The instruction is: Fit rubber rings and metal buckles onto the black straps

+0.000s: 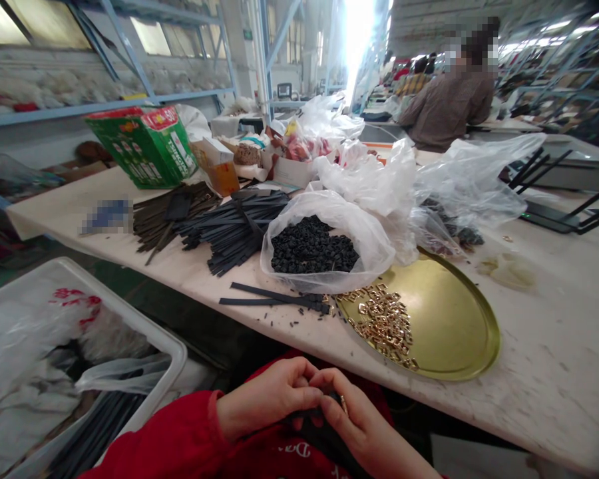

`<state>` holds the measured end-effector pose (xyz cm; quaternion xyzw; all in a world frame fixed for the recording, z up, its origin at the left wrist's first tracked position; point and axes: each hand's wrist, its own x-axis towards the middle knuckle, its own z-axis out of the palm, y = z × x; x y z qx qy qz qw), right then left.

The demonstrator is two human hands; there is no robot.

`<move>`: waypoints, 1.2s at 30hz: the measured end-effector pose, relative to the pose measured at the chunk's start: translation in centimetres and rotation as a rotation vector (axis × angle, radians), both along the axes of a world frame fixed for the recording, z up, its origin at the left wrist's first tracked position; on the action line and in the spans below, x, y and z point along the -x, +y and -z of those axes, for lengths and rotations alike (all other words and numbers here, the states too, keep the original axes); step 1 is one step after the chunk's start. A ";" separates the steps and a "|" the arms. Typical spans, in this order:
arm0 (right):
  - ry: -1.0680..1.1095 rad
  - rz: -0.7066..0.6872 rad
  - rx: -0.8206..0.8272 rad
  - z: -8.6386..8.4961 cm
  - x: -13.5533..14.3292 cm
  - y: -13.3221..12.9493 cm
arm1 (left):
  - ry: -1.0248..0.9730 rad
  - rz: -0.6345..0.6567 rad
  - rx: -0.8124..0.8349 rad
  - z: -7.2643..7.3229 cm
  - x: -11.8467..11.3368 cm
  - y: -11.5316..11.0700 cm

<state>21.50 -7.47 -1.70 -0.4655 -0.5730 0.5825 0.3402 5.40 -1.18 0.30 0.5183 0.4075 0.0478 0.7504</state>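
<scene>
Close to my body, below the table's edge, my left hand (pixel 277 392) and my right hand (pixel 352 416) meet with bent fingers pinched together. Between them is a black strap (pixel 324 436), partly hidden by the fingers and hanging down over my red top. A small gold piece (pixel 344 404) shows at my right fingers; whether it is a buckle or a ring I cannot make out. Just beyond my hands lie black straps (pixel 259 301) with gold buckles at one end. On a round gold tray (pixel 454 319) many gold buckles (pixel 387 322) are heaped.
A plastic bag (pixel 374 263) of small black loops (pixel 312 246) stands behind the buckles. Bundles of dark straps (pixel 229 229) lie left of it. A green box (pixel 144 146) stands farther back. At left is a white bin (pixel 177 346); a person (pixel 452 106) sits beyond the table.
</scene>
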 end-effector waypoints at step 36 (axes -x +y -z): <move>0.113 0.223 0.098 2.3 2.0 -0.7 | 0.212 0.245 -0.314 -1.0 0.9 0.0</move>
